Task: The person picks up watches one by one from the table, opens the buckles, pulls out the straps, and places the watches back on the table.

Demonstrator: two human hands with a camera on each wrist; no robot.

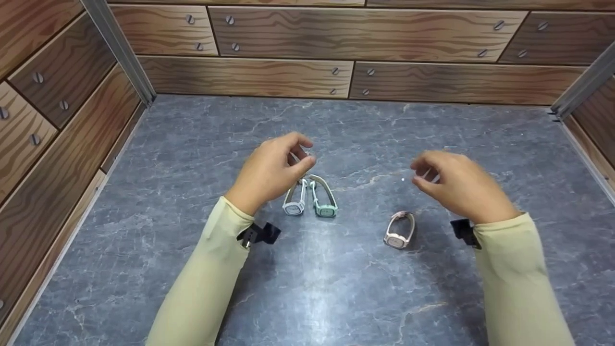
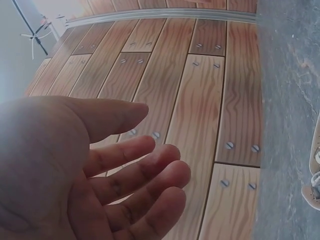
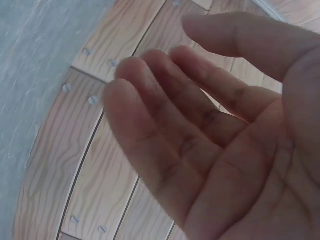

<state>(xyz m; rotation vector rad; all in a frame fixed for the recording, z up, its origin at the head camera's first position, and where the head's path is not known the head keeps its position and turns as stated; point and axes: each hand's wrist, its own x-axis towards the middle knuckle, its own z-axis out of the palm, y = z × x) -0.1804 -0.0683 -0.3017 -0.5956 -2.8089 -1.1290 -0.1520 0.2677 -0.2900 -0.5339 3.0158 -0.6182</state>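
Note:
Three small wristwatches lie on the grey marbled table in the head view. A pale blue-white watch point(image 1: 293, 208) and a mint green watch point(image 1: 326, 210) sit side by side near the middle, and a pale pink watch point(image 1: 396, 240) lies apart to the right. My left hand point(image 1: 271, 166) hovers above the white watch, hiding part of its strap; the fingers are loosely bent around nothing. Beyond and right of the pink watch, my right hand point(image 1: 456, 185) is raised with relaxed fingers and an empty palm. Both wrist views show the palms holding nothing.
The grey table point(image 1: 192, 269) is bounded by a wood-patterned back wall point(image 1: 283, 77) and side walls, with metal posts point(image 1: 122, 53) at the corners. A tiny white speck point(image 1: 402, 179) appears left of my right hand.

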